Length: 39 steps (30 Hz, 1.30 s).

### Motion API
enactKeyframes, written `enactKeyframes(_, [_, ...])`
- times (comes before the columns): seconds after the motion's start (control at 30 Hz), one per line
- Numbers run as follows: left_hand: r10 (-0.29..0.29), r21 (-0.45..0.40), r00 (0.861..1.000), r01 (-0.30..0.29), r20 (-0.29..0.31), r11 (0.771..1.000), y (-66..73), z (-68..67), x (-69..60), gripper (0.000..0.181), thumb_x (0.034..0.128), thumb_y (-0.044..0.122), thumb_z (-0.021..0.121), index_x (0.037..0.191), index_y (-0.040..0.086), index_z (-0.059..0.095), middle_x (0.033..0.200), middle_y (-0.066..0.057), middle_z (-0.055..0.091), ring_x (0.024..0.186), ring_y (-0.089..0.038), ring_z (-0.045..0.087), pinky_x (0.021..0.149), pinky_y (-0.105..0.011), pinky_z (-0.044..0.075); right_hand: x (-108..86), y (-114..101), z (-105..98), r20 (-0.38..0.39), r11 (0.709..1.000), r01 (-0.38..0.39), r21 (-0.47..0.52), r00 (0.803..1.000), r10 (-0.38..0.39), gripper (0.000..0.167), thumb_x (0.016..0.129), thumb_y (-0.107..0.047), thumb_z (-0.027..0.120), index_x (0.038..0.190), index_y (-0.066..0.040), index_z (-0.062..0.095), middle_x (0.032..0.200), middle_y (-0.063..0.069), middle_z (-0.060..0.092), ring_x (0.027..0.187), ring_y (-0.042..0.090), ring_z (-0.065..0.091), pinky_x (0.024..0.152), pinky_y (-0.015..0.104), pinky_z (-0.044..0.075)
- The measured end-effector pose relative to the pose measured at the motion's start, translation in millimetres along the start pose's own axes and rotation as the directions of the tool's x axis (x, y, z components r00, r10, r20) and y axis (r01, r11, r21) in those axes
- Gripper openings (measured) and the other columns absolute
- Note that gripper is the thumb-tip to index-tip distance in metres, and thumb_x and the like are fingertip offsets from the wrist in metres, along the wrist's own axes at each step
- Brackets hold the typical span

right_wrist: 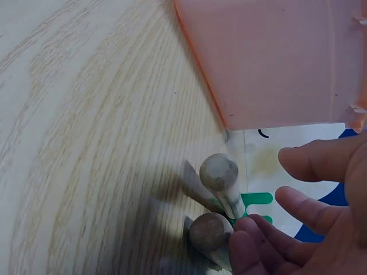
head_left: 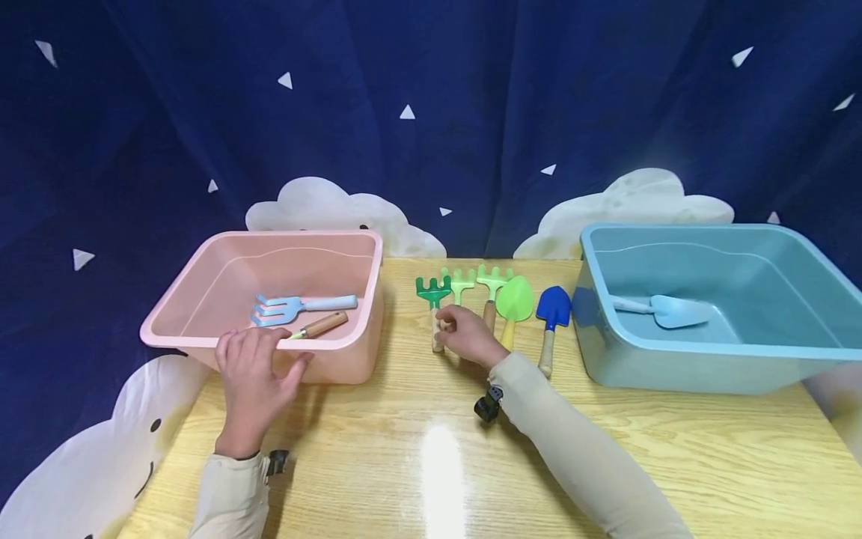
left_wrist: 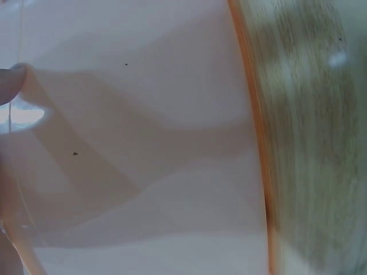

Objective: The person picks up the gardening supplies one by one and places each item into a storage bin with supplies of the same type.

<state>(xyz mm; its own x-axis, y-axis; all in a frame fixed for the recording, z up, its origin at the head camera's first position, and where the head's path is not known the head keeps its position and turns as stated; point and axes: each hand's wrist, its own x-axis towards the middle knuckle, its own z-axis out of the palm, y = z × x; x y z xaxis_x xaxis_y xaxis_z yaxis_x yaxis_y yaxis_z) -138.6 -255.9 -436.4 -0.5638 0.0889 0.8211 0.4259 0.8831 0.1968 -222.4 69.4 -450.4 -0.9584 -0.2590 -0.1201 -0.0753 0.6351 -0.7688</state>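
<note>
The left hand (head_left: 252, 378) grips the near rim of the pink bin (head_left: 337, 365), fingers over the edge and thumb outside; the thumb (left_wrist: 11, 83) shows against the wall in the left wrist view. Inside that bin lie a light blue rake (head_left: 279, 310) and a wooden-handled tool (head_left: 323, 325). The right hand (head_left: 469, 337) is over the handle of the dark green rake (head_left: 433, 293), thumb and index finger apart. In the right wrist view, the right hand (right_wrist: 321, 212) has its lower fingertips beside the wooden handle (right_wrist: 221, 175); contact is unclear.
Right of the dark green rake lie light green rakes (head_left: 494, 279), a light green shovel (head_left: 515, 299) and a blue shovel (head_left: 554, 307). A blue bin (head_left: 707, 368) on the right holds a light blue trowel (head_left: 679, 311). Behind the wooden table (head_left: 364, 464) hangs a dark blue curtain (head_left: 458, 150).
</note>
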Motion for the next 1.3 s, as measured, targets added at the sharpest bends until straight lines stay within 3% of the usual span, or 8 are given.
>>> enactKeyframes(0.17, [-0.001,0.005,1.0,0.001,-0.009,1.0,-1.1,-1.8,0.3,0.045,0.0753,0.037,0.068,0.101,0.0,0.065,0.091,-0.018,0.061,0.094,-0.043,0.049,0.1,-0.06,0.026,1.3,-4,2,0.004,1.0,0.012,-0.012,1.0,-0.012,0.043,0.092,-0.014,0.064,0.134,-0.006,0.057,0.134,0.014,0.061,0.116,0.028,0.062,0.097,0.043,0.051])
enactKeyframes(0.43, [0.011,-0.006,1.0,-0.011,-0.008,1.0,-2.0,1.6,-0.4,0.043,0.0753,0.036,0.069,0.101,0.001,0.065,0.09,-0.017,0.061,0.093,-0.042,0.049,0.099,-0.06,0.027,9.6,-11,12,-0.013,0.979,0.106,-0.176,0.994,-0.11,0.044,0.088,-0.007,0.065,0.131,-0.001,0.057,0.118,0.019,0.064,0.108,0.031,0.057,0.095,0.045,0.049])
enactKeyframes(0.6, [0.015,-0.002,1.0,-0.015,-0.018,1.0,-1.6,1.4,-0.1,0.044,0.0748,0.036,0.069,0.101,0.0,0.065,0.09,-0.018,0.061,0.092,-0.042,0.049,0.099,-0.06,0.026,17.0,-11,22,-0.062,0.98,0.078,-0.185,0.994,-0.091,0.044,0.085,-0.005,0.065,0.128,0.001,0.058,0.12,0.02,0.063,0.109,0.032,0.058,0.094,0.044,0.05])
enactKeyframes(0.73, [0.017,-0.003,1.0,-0.017,-0.024,1.0,-1.2,1.5,0.0,0.044,0.0747,0.035,0.069,0.1,0.0,0.065,0.09,-0.017,0.061,0.093,-0.042,0.049,0.099,-0.059,0.026,23.5,-10,28,-0.076,0.98,0.017,-0.2,0.997,-0.033,0.046,0.086,-0.008,0.066,0.13,0.002,0.056,0.122,0.021,0.061,0.11,0.033,0.057,0.093,0.043,0.051])
enactKeyframes(0.93, [0.013,-0.002,1.0,-0.013,-0.023,1.0,-0.6,2.5,-1.0,0.044,0.0744,0.036,0.069,0.1,0.001,0.065,0.09,-0.017,0.061,0.092,-0.041,0.049,0.099,-0.059,0.027,32.2,-12,30,-0.056,0.977,-0.063,-0.202,0.997,0.053,0.054,0.084,-0.007,0.062,0.136,0.002,0.051,0.127,0.022,0.059,0.116,0.033,0.055,0.095,0.04,0.049])
enactKeyframes(1.3, [0.019,0.007,0.999,-0.019,-0.025,1.0,-1.4,2.4,-1.3,0.044,0.0746,0.036,0.069,0.1,0.001,0.064,0.088,-0.017,0.06,0.091,-0.041,0.048,0.098,-0.059,0.027,36.2,-6,30,-0.031,0.979,-0.057,-0.198,0.998,0.052,0.056,0.085,-0.009,0.065,0.138,0.002,0.049,0.125,0.021,0.058,0.108,0.03,0.056,0.093,0.039,0.05])
